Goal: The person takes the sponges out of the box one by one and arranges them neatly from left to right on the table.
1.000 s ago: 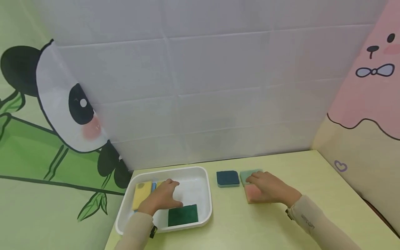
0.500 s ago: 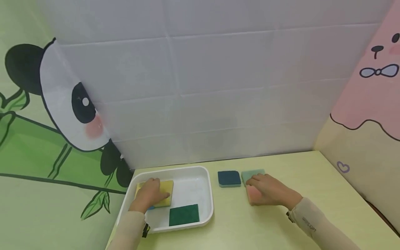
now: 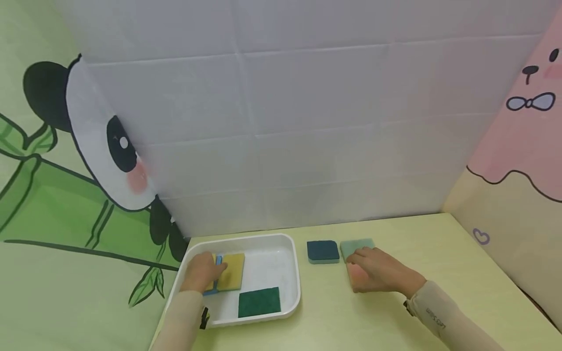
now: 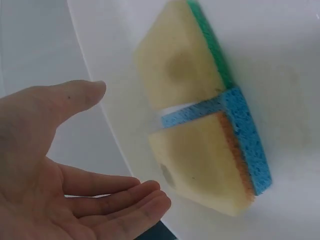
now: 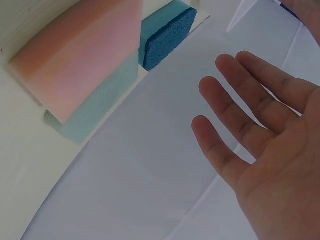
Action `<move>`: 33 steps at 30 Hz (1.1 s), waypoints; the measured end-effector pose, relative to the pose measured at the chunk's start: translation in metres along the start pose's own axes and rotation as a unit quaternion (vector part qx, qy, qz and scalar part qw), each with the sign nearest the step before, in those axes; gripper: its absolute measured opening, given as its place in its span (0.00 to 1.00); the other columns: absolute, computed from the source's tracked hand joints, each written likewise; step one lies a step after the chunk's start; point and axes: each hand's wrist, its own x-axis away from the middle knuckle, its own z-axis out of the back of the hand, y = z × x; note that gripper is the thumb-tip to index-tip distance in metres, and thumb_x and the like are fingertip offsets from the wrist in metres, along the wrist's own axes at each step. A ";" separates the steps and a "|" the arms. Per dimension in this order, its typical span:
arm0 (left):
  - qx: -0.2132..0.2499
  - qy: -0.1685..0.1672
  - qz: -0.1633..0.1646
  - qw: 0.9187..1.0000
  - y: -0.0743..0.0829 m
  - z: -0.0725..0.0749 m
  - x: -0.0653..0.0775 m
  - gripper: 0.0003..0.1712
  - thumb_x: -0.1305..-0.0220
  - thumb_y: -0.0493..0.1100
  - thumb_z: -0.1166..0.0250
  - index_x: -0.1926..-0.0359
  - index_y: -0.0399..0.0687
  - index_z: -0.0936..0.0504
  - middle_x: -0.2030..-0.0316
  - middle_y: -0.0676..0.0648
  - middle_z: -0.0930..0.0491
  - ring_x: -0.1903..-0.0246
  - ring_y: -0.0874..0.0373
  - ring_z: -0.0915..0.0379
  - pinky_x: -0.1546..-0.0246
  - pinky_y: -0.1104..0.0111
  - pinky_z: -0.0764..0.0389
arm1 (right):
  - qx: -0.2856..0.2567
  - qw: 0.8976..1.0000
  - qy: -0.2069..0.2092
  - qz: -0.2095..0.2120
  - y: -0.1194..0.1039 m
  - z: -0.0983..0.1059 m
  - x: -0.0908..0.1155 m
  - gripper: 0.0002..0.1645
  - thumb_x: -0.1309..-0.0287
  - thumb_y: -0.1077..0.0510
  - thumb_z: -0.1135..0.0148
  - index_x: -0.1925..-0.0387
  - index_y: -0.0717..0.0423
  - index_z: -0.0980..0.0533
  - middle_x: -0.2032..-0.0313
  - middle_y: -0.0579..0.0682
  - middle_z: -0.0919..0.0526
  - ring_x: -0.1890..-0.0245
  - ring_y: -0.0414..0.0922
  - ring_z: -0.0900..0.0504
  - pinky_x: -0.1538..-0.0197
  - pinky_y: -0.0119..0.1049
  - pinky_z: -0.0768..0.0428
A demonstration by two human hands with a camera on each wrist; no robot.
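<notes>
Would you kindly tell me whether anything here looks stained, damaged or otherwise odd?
Yes: in the white tray, the upper yellow sponge and the lower yellow sponge in the left wrist view each bear a dark mark on an otherwise pale face. Whether that is a stain or damage, I cannot tell.

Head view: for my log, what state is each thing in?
White tray: holding sponges
Yellow sponges: yellow faces up
Blue sponge: partly hidden
Dark green sponge: flat
Navy sponge: dark side up
Pale green sponge: partly hidden
Pink sponge: partly covered
Left hand: empty
Right hand: empty
</notes>
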 end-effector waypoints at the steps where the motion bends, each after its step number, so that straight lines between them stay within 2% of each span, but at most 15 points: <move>1: 0.004 0.001 0.005 1.000 -0.003 -0.002 -0.001 0.26 0.37 0.52 0.32 0.81 0.43 0.33 0.83 0.47 0.36 0.82 0.55 0.36 0.81 0.66 0.35 | -0.004 1.000 -0.001 -0.001 0.000 -0.001 0.001 0.40 0.48 0.33 0.28 0.44 0.56 0.22 0.50 0.47 0.20 0.50 0.48 0.22 0.49 0.50 0.23; 4: 0.003 0.012 0.005 1.000 -0.012 -0.007 -0.004 0.25 0.37 0.51 0.32 0.81 0.42 0.32 0.83 0.47 0.35 0.82 0.54 0.36 0.81 0.65 0.36 | -0.015 1.000 -0.008 -0.007 0.000 -0.003 0.003 0.40 0.47 0.33 0.29 0.43 0.56 0.22 0.49 0.48 0.20 0.49 0.48 0.22 0.49 0.50 0.23; 8: -0.021 0.026 -0.017 0.999 -0.019 -0.010 -0.006 0.25 0.39 0.49 0.30 0.83 0.43 0.33 0.84 0.47 0.34 0.82 0.54 0.37 0.80 0.65 0.36 | -0.018 1.000 -0.014 -0.012 0.000 -0.003 0.005 0.39 0.47 0.34 0.28 0.44 0.56 0.22 0.49 0.48 0.20 0.49 0.48 0.22 0.49 0.50 0.23; 13: -0.040 0.014 -0.015 0.999 -0.024 -0.012 -0.010 0.23 0.41 0.49 0.30 0.79 0.39 0.29 0.81 0.45 0.30 0.80 0.52 0.33 0.79 0.64 0.32 | -0.018 1.000 -0.015 -0.015 0.002 -0.002 0.006 0.39 0.49 0.36 0.27 0.44 0.56 0.22 0.49 0.48 0.20 0.49 0.48 0.23 0.48 0.51 0.24; 17: -0.037 0.001 -0.005 0.999 -0.029 -0.011 -0.012 0.21 0.42 0.48 0.29 0.72 0.33 0.25 0.78 0.44 0.28 0.77 0.50 0.31 0.76 0.60 0.28 | -0.024 0.999 -0.020 -0.016 0.003 -0.004 0.006 0.39 0.48 0.35 0.28 0.43 0.56 0.22 0.49 0.47 0.20 0.49 0.48 0.23 0.48 0.51 0.24; 23: -0.030 -0.020 0.002 0.999 -0.031 -0.010 -0.014 0.34 0.48 0.47 0.25 0.54 0.20 0.26 0.70 0.37 0.23 0.71 0.46 0.28 0.66 0.52 0.22 | -0.026 0.999 -0.021 -0.015 0.005 -0.007 0.006 0.40 0.47 0.34 0.29 0.43 0.56 0.23 0.48 0.47 0.20 0.48 0.48 0.23 0.48 0.50 0.23; 29: -0.022 -0.033 0.018 0.999 -0.034 -0.016 -0.016 0.41 0.50 0.47 0.23 0.47 0.19 0.29 0.65 0.34 0.23 0.65 0.43 0.27 0.57 0.49 0.23 | -0.031 0.999 -0.018 -0.012 0.005 -0.010 0.008 0.39 0.48 0.34 0.28 0.44 0.56 0.22 0.50 0.47 0.20 0.51 0.47 0.22 0.50 0.49 0.22; 33: -0.016 -0.029 0.021 0.999 -0.035 -0.017 -0.016 0.41 0.51 0.46 0.23 0.45 0.21 0.30 0.65 0.35 0.23 0.65 0.43 0.28 0.57 0.48 0.24 | -0.037 0.999 -0.026 -0.012 0.004 -0.010 0.007 0.38 0.48 0.37 0.27 0.44 0.57 0.23 0.50 0.47 0.20 0.51 0.46 0.22 0.50 0.48 0.22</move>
